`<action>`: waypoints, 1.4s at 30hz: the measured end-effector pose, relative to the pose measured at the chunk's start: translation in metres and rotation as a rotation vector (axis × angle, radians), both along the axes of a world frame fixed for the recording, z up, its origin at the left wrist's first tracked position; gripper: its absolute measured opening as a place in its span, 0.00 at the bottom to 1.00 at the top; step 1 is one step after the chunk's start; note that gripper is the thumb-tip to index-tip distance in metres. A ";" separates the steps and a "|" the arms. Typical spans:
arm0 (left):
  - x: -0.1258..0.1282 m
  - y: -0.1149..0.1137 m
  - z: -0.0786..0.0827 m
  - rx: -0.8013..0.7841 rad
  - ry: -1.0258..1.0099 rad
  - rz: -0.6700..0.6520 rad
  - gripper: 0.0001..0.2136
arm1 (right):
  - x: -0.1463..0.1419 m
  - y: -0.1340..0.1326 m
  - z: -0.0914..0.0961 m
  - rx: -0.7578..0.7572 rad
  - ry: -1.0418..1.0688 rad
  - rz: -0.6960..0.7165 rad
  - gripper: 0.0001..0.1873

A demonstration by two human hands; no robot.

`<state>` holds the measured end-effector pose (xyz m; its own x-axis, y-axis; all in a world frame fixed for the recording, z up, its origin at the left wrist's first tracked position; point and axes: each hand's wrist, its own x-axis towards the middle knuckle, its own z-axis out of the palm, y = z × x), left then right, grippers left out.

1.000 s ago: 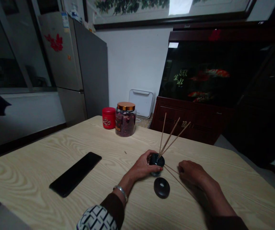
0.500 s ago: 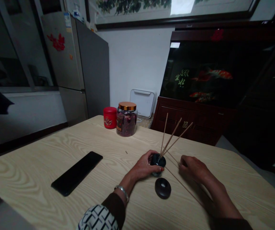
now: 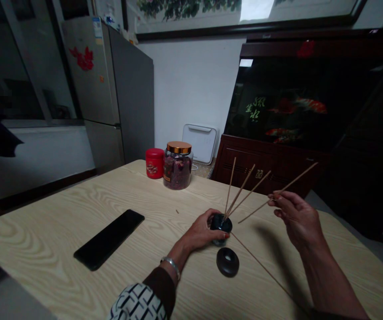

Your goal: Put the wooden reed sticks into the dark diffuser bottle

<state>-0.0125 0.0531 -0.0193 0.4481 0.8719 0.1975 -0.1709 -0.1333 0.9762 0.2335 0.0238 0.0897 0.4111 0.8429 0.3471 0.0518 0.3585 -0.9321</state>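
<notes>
My left hand [image 3: 201,232] wraps round a small dark glass diffuser bottle [image 3: 221,223] that stands on the table. Several thin reed sticks [image 3: 244,190] fan up out of its neck. Raised at the right, my right hand [image 3: 298,218] pinches one more reed stick [image 3: 256,209] partway along. That stick slants, its lower end just right of the bottle and apart from it. Another loose stick [image 3: 261,264] lies on the wood and runs toward my right sleeve. In front of the bottle sits a dark round ring-shaped cap [image 3: 227,262] with a hole in its middle.
On the pale wooden table [image 3: 158,284] a black phone [image 3: 109,240] lies at the left. Toward the back edge stand a red canister [image 3: 154,163] and a jar of dried flowers [image 3: 177,166] with a copper lid. A fish tank [image 3: 278,102] is behind.
My right hand has risen from the tabletop, lifting a reed stick that lay there beside the bottle. My left hand keeps its hold on the bottle.
</notes>
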 end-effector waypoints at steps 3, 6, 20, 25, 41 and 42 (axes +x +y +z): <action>0.000 -0.001 0.003 -0.002 0.008 0.005 0.30 | -0.009 -0.005 0.008 0.045 0.123 0.040 0.17; 0.000 -0.002 0.003 0.000 0.007 0.005 0.30 | -0.018 -0.008 0.011 0.068 0.160 0.077 0.16; 0.000 -0.001 0.002 0.021 -0.002 0.008 0.30 | -0.052 -0.012 0.002 0.074 -0.193 0.135 0.12; 0.000 -0.001 0.001 0.032 -0.002 0.017 0.30 | -0.067 -0.011 -0.007 0.034 -0.368 0.191 0.12; -0.001 -0.001 0.003 0.031 -0.006 0.015 0.30 | -0.059 -0.009 -0.012 -0.128 -0.707 0.402 0.12; -0.001 -0.001 0.003 0.029 -0.002 0.017 0.30 | -0.052 -0.009 -0.010 -0.162 -0.759 0.434 0.12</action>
<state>-0.0130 0.0516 -0.0159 0.4326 0.8734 0.2235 -0.1706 -0.1641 0.9716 0.1811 0.0145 0.0794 -0.2486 0.9333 0.2592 0.5666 0.3572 -0.7426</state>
